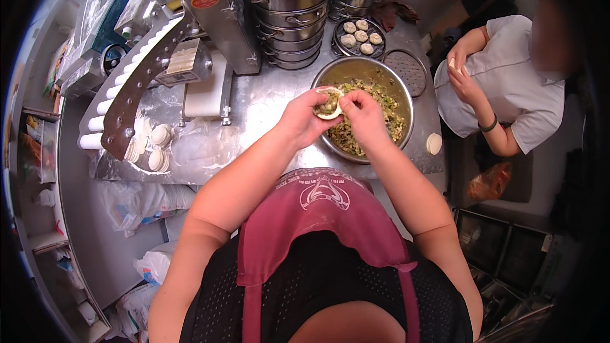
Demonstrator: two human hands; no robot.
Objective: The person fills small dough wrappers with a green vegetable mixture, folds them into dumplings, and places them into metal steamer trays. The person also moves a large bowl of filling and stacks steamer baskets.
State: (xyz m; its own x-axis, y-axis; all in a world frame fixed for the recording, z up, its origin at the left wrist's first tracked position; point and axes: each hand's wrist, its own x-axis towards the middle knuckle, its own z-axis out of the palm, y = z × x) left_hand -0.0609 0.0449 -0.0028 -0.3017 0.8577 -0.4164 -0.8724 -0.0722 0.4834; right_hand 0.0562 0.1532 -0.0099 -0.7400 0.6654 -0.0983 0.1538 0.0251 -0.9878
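Observation:
My left hand [301, 116] cups a round dough wrapper [329, 115] that carries a mound of chopped vegetable filling. The thumb and fingertips of my right hand [366, 116] pinch the wrapper's right edge. Both hands are over the near left part of a wide steel bowl [409, 126], which holds more of the same chopped filling [393, 105]. The wrapper is still open at the top, its filling showing. Behind the bowl, several pleated buns [360, 36] sit on a round steamer tray [336, 44].
Stacked steel steamers [290, 19] stand at the back. A dough machine with a roller conveyor [119, 90] occupies the left, near piled wrappers [159, 159]. A perforated steamer plate [405, 71] lies right of the tray; more wrappers [433, 144] lie at the right edge. A co-worker [500, 76] handles dough there.

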